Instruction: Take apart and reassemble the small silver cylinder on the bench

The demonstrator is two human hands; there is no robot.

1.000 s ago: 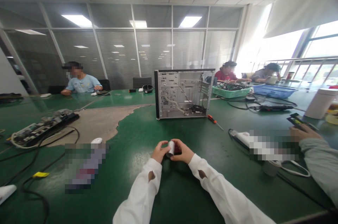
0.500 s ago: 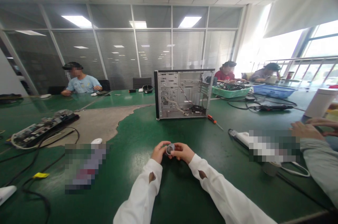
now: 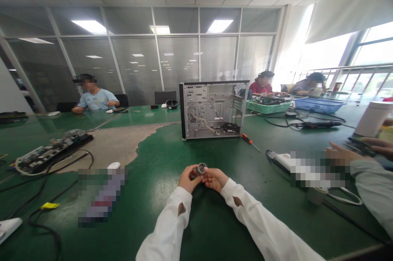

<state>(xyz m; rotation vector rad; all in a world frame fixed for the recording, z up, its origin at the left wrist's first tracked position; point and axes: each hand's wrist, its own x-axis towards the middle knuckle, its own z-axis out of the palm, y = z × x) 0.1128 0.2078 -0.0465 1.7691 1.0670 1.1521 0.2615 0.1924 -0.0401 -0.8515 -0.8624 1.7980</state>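
Between my two hands is a small grey round piece (image 3: 202, 166) with a pale rim and a darker inside; I cannot make out its kind. My left hand (image 3: 188, 178) grips it from the left, thumb and fingers closed about its side and lower edge. On the other side my right hand (image 3: 215, 179) has its thumb and fingertips on the piece, the rest of the fingers curled below. Both hands are just above the green table (image 3: 167, 199). Farther back stands an open computer case (image 3: 213, 109), its metal inside and loose cables showing.
An orange-handled screwdriver (image 3: 247, 139) lies beside the case. At left are an opened device with circuit parts (image 3: 52, 150) and black cables. A white power strip (image 3: 284, 160) and a co-worker's hands (image 3: 346, 155) are at right. Green (image 3: 270, 107) and blue baskets (image 3: 319, 105) stand farther back.
The round piece has moved slightly right and up and is turned so its round opening faces more upward. My fingers have shifted around it. The co-worker's hand at right has moved left.
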